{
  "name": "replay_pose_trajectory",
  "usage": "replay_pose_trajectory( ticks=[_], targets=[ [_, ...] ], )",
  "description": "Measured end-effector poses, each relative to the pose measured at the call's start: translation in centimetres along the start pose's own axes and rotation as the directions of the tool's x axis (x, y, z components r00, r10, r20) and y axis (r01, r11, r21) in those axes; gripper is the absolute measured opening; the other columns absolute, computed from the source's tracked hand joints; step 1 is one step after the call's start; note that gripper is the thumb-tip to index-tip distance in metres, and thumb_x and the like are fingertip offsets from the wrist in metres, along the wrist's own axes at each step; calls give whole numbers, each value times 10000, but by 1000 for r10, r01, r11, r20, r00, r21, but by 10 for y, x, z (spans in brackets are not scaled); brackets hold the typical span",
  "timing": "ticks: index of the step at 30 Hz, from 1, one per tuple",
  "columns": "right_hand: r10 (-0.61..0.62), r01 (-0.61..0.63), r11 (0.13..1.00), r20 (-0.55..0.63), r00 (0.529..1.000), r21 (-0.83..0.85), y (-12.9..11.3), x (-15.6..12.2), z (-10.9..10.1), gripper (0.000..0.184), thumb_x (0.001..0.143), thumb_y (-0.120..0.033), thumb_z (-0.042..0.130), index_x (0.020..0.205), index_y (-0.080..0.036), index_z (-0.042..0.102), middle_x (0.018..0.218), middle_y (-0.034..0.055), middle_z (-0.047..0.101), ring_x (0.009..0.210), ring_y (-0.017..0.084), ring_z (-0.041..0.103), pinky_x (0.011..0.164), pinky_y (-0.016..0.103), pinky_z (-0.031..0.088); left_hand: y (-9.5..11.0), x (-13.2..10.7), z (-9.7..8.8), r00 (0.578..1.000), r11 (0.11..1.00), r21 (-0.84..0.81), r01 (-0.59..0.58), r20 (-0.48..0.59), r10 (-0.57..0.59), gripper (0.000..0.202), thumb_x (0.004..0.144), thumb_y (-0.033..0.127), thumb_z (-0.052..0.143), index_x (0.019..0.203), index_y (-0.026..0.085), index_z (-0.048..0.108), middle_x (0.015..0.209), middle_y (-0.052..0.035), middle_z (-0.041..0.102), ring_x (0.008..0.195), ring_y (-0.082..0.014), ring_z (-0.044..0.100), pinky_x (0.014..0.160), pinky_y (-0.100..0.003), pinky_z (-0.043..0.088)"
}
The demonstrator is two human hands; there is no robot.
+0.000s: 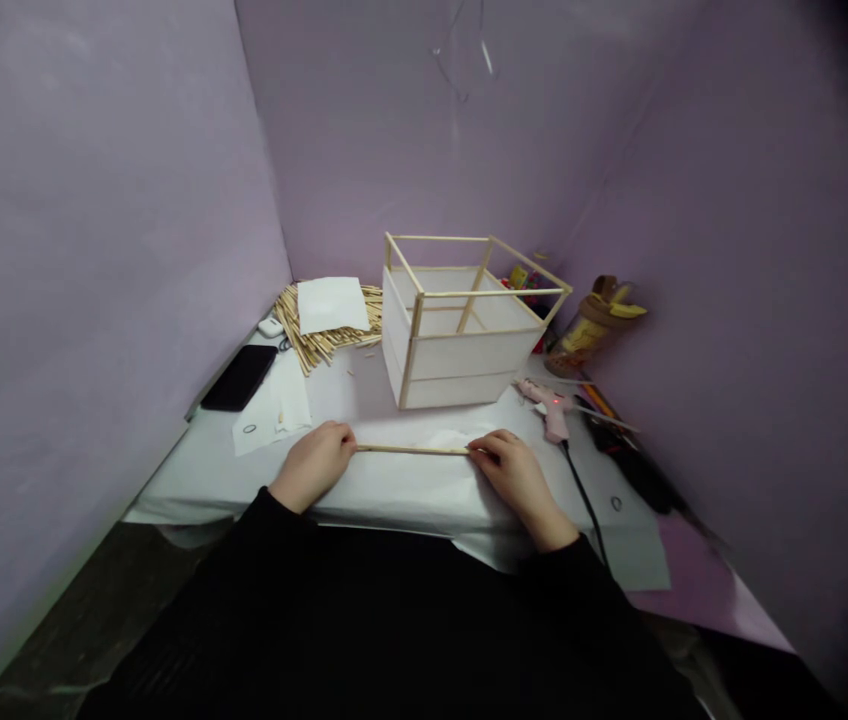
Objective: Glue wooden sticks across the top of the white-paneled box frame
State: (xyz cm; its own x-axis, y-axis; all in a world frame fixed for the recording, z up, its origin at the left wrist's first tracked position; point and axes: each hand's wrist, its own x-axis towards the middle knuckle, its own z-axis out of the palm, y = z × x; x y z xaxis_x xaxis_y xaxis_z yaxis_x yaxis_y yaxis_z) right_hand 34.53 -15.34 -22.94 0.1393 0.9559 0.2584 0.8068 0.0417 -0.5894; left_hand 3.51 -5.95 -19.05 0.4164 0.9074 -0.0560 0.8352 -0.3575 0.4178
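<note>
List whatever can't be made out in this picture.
All in the head view:
- Stick: ends hidden by the left hand and right hand.
- Stick pile: partly covered by white paper.
- Glue gun cord: far end lost behind the right sleeve.
- Jar: markings too blurred.
</note>
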Motion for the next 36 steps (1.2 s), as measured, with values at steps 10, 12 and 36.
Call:
replay_pose_trajectory(
  ticks=[10,12,36],
  targets=[
    [-13,23,989,67,998,-148,2,11,1,208,927,-220,564,889,-203,768,920,89,702,934,248,626,857,353,468,-8,0,12,988,984,-156,-85,-143,62,228,856,219,578,1074,201,644,1059,-70,648,992,-242,644,898,-364,494],
    [-9,20,987,69,998,-158,2,14,2,219,931,-226,559,896,-198,773,923,93,698,931,246,627,852,351,469,-7,0,14,985,982,-167,-91,-159,64,209,858,212,583,1059,202,639,1075,-71,642,998,-240,641,902,-363,496],
    [455,-520,829,-293,841,-204,65,8,-90,384,871,-492,542,905,-166,743,805,127,734,705,251,653,605,323,421,-3,-5,14,986,978,-161,-136,-120,118,145,898,221,535,856,213,673,969,-53,663,938,-237,633,852,-356,469]
  ],
)
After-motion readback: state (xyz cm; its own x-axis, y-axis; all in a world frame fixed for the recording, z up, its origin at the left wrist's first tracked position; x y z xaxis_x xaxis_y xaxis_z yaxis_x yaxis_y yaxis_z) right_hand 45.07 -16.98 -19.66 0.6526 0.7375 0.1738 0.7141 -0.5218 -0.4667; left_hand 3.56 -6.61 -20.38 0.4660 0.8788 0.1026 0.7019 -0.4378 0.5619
